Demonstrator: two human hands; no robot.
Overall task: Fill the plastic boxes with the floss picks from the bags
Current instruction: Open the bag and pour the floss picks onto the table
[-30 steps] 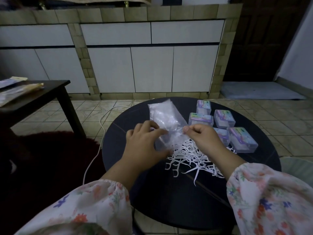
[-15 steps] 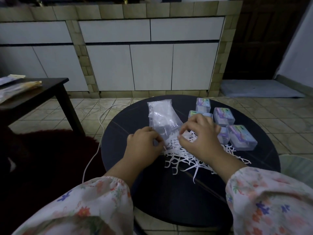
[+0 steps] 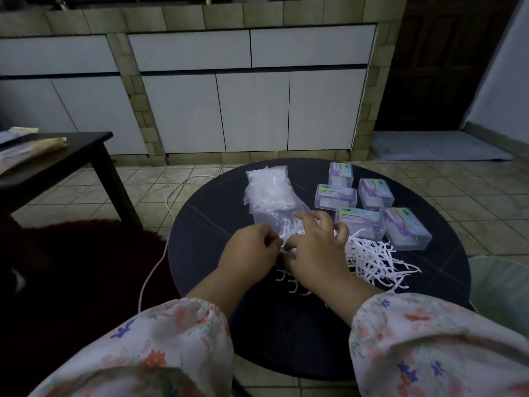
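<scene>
A clear plastic bag [image 3: 270, 196] of white floss picks lies on the round black table [image 3: 214, 224]. My left hand [image 3: 252, 250] pinches the bag's near, open end. My right hand [image 3: 315, 250] lies over that end with curled fingers among the picks; whether it holds any is hidden. A loose pile of white floss picks [image 3: 372, 259] is spread on the table to the right of my hands. Several clear plastic boxes [image 3: 360, 222] with purple labels stand closed at the table's right side.
A white cable [image 3: 160, 262] runs over the tiled floor left of the table. A dark low table [image 3: 71, 159] with packets stands at far left. A dark red rug [image 3: 71, 267] lies below it. A pale green object [image 3: 501, 287] sits at right.
My right hand has moved left from the boxes onto the bag's open end. My left hand has shifted slightly, still pinching the bag. The bag lies flatter.
</scene>
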